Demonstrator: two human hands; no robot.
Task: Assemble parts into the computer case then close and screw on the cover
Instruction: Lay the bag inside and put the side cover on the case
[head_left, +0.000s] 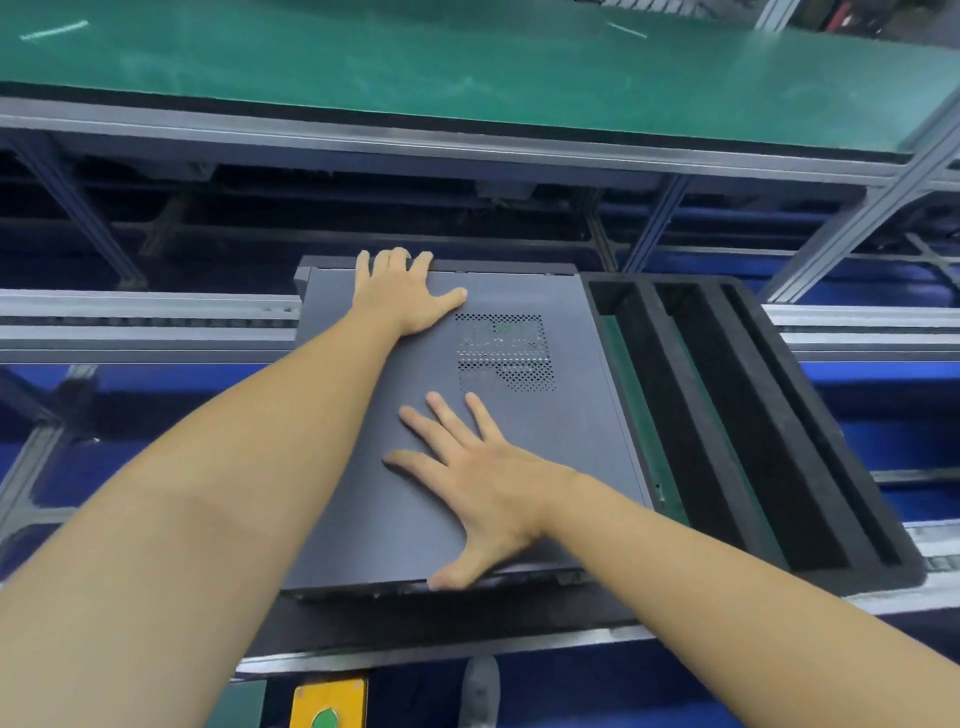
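Note:
A dark grey computer case lies flat on a black pallet, its cover panel on top with a perforated vent patch near the far right. My left hand lies on the cover's far edge, its fingertips bent over that edge and the thumb stretched out to the right. My right hand rests flat on the middle of the cover with fingers spread, the thumb down at the near edge. No screws or tools are visible.
A black foam tray with long slots sits right beside the case. Grey conveyor rails run left and right. A green-topped bench spans the back. A yellow box sits at the bottom edge.

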